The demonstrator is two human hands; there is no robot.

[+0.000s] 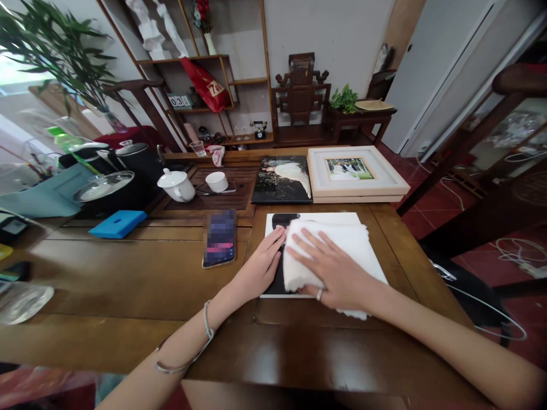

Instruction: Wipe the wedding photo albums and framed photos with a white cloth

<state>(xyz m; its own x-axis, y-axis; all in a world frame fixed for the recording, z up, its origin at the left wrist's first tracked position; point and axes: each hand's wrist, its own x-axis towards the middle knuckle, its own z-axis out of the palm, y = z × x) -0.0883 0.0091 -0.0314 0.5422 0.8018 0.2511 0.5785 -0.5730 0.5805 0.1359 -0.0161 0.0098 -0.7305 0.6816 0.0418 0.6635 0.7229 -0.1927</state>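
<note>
A flat photo print [325, 218] lies on the wooden table [128, 273] in front of me. A white cloth [342, 245] covers most of it. My right hand [333, 270] lies flat on the cloth with fingers stretched out, a ring on one finger. My left hand [262, 265] rests flat on the print's left edge, fingers together and extended, touching the cloth's side. A bracelet circles my left wrist.
A phone [219, 238] lies left of the print. Behind stand a dark photo panel [282, 181] and a white framed picture [354, 173]. A tea tray holds a teapot [176, 185] and cup [216, 181]. A blue pad [118, 223] and pots sit at left.
</note>
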